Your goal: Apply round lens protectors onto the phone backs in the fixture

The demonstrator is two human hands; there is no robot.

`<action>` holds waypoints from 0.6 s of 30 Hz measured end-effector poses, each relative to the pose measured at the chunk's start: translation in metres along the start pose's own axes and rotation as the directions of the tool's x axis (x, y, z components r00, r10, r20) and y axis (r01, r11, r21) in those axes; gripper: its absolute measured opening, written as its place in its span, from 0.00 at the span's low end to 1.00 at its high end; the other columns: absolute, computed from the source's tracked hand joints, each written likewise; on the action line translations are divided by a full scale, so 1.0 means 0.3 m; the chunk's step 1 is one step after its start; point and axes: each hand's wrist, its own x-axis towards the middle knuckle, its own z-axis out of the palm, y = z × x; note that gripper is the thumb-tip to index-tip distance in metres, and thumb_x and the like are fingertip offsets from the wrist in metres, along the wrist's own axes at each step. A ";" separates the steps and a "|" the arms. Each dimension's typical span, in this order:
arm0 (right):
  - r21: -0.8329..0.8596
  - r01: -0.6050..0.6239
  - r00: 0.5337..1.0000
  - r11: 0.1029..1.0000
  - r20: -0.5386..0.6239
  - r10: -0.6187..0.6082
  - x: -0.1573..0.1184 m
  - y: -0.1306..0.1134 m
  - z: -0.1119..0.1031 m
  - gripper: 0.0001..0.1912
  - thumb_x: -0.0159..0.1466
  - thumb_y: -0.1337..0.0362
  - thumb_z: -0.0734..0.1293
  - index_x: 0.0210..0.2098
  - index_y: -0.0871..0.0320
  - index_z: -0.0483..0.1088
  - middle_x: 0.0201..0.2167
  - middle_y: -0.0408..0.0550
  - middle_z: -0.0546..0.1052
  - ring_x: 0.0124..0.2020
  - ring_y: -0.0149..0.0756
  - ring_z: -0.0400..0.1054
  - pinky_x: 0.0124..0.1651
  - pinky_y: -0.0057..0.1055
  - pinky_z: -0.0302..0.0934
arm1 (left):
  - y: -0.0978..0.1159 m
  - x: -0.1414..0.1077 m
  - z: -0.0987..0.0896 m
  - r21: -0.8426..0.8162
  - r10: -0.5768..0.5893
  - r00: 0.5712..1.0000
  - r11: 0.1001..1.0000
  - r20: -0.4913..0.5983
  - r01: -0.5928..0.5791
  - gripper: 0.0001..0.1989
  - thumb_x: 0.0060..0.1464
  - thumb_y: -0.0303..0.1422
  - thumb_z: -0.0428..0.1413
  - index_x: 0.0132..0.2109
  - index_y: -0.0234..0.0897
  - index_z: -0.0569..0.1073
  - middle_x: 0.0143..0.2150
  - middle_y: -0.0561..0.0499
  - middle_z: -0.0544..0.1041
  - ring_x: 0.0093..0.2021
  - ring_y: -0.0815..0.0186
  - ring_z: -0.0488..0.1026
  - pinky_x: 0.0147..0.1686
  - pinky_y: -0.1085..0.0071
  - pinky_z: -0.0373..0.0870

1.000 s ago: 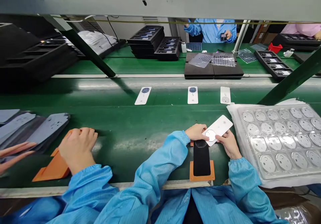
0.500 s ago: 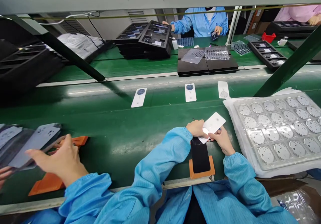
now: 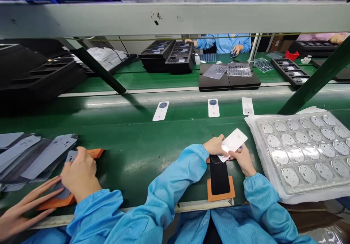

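Observation:
A white card [image 3: 235, 139] is pinched between my left hand [image 3: 215, 144] and my right hand [image 3: 243, 159]. The fingers of both hands are closed on its lower left end, around a round shiny spot. Just beneath the card lies a black phone-shaped panel [image 3: 220, 180] on an orange holder [image 3: 232, 189]. My hands hide the panel's upper edge in part. Farther up the green belt [image 3: 131, 127] lie three separate white cards, at the left [image 3: 160, 111], in the middle [image 3: 213, 108] and at the right [image 3: 247, 106].
A clear tray [image 3: 303, 142] of round discs sits at the right. On the left, a co-worker's hands [image 3: 83, 171] press a grey panel onto another orange holder [image 3: 95, 153], beside a pile of grey panels [image 3: 50, 156]. A green post [image 3: 314, 78] slants down at the right.
The view has tilted up, so things sit lower. My hands still hold the card over the black panel. The co-worker's hands have brought a grey panel onto the left orange holder.

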 end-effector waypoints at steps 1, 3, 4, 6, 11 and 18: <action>0.017 0.011 1.000 1.000 -0.012 -0.010 -0.009 -0.025 0.007 0.32 0.48 0.63 0.76 0.49 0.60 0.61 0.28 0.44 0.77 0.21 0.31 0.69 0.25 0.27 0.64 | -0.001 -0.019 -0.006 -0.010 0.034 0.999 0.999 -0.037 -0.035 0.38 0.38 0.43 0.70 0.54 0.33 0.66 0.53 0.40 0.72 0.55 0.53 0.70 0.51 0.64 0.68; 0.087 0.044 0.999 0.995 -0.017 -0.043 -0.036 -0.094 0.022 0.31 0.50 0.60 0.76 0.48 0.60 0.62 0.29 0.44 0.77 0.21 0.31 0.68 0.24 0.27 0.64 | 0.006 -0.070 -0.012 -0.149 0.102 0.991 0.982 -0.091 -0.114 0.33 0.45 0.45 0.66 0.53 0.34 0.65 0.52 0.42 0.73 0.53 0.57 0.71 0.50 0.65 0.69; 0.131 0.066 0.998 0.989 -0.001 -0.066 -0.055 -0.135 0.031 0.31 0.51 0.59 0.76 0.49 0.60 0.62 0.30 0.45 0.77 0.23 0.31 0.69 0.24 0.26 0.65 | 0.014 -0.099 -0.011 -0.310 0.133 0.986 0.937 -0.101 -0.158 0.32 0.48 0.46 0.64 0.53 0.34 0.64 0.49 0.43 0.74 0.48 0.60 0.73 0.47 0.66 0.70; 0.208 0.106 0.990 0.972 0.068 -0.123 -0.099 -0.218 0.050 0.30 0.54 0.56 0.76 0.49 0.59 0.61 0.35 0.47 0.77 0.25 0.31 0.71 0.25 0.26 0.67 | 0.038 -0.159 0.001 -0.705 0.187 0.976 0.678 -0.108 -0.208 0.32 0.49 0.48 0.63 0.53 0.34 0.61 0.39 0.47 0.76 0.35 0.67 0.74 0.37 0.70 0.70; 0.265 0.179 0.941 0.947 0.234 -0.244 -0.212 -0.331 0.089 0.26 0.57 0.55 0.75 0.47 0.57 0.60 0.29 0.40 0.73 0.26 0.32 0.72 0.29 0.27 0.70 | 0.113 -0.269 0.062 -0.988 0.259 0.955 0.008 -0.146 -0.153 0.30 0.44 0.43 0.70 0.46 0.33 0.64 0.30 0.53 0.72 0.27 0.73 0.70 0.30 0.76 0.66; 0.226 0.269 0.888 0.936 0.317 -0.332 -0.296 -0.336 0.072 0.19 0.63 0.58 0.71 0.48 0.55 0.62 0.33 0.44 0.75 0.30 0.32 0.73 0.33 0.29 0.71 | 0.141 -0.327 0.082 -0.968 0.217 0.944 -0.102 -0.248 -0.231 0.27 0.46 0.39 0.69 0.47 0.31 0.66 0.34 0.50 0.74 0.27 0.72 0.72 0.30 0.74 0.71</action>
